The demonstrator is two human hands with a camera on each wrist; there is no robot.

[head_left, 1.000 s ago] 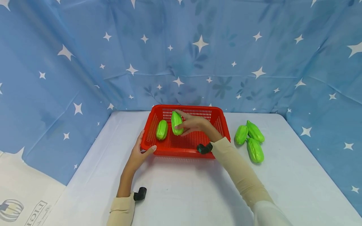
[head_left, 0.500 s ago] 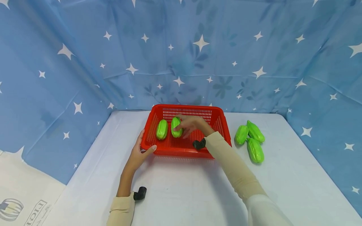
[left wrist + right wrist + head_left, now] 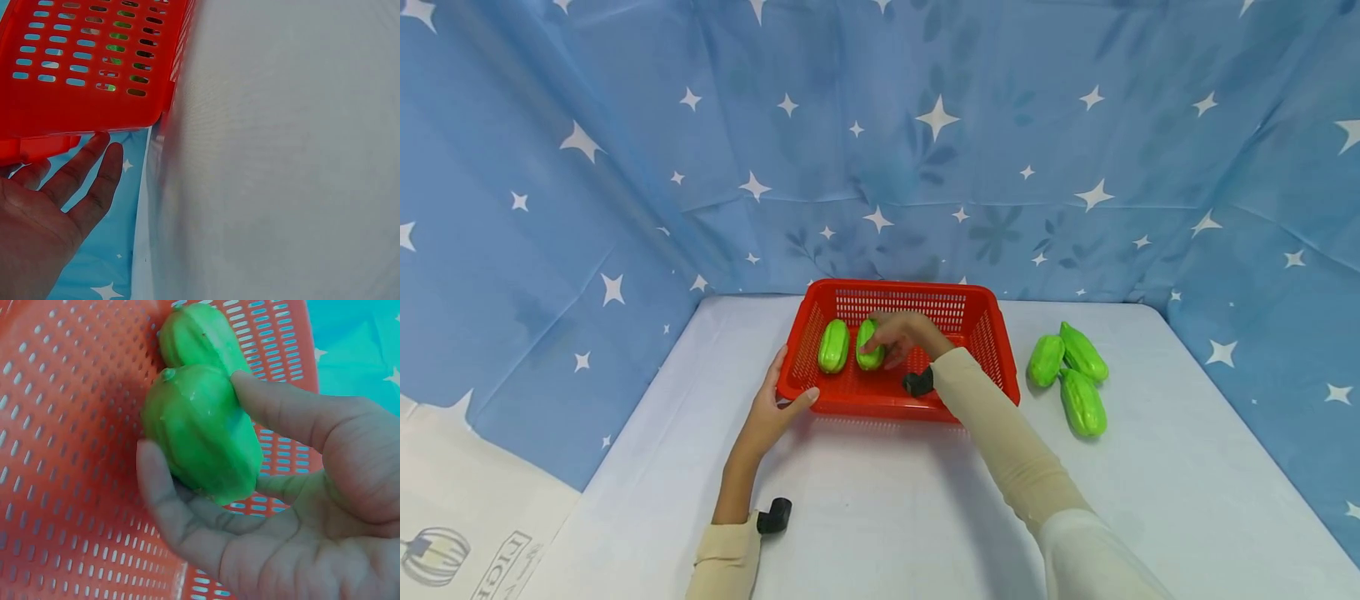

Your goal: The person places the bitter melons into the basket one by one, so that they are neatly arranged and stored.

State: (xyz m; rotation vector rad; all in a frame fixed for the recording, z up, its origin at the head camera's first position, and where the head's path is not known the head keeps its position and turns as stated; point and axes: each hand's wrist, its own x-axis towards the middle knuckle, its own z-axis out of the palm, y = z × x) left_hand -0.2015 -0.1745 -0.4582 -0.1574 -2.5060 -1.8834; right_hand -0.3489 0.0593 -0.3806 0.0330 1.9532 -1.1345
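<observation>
Left hand point(image 3: 769, 414): at the near left corner of the red basket point(image 3: 887, 409), thumb on the rim; straight fingers, seen spread only from the left wrist.
Loose fruits point(image 3: 1081, 354): three, green, on the table point(image 3: 887, 508), right of the basket.
Right hand point(image 3: 898, 332): reaching down into the basket from the right, bent at the wrist, gripping one green fruit.
Held fruit point(image 3: 869, 358): inside the basket, left of centre; between thumb and curled fingers in the right wrist view, partly masked from the head.
Other fruit point(image 3: 833, 346): in the basket, just left.

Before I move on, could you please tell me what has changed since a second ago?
The right hand has moved down, lowering the green vegetable it holds further into the red basket, beside the other vegetable. The left hand stays at the basket's left end, and the three vegetables on the table lie as before.
</observation>
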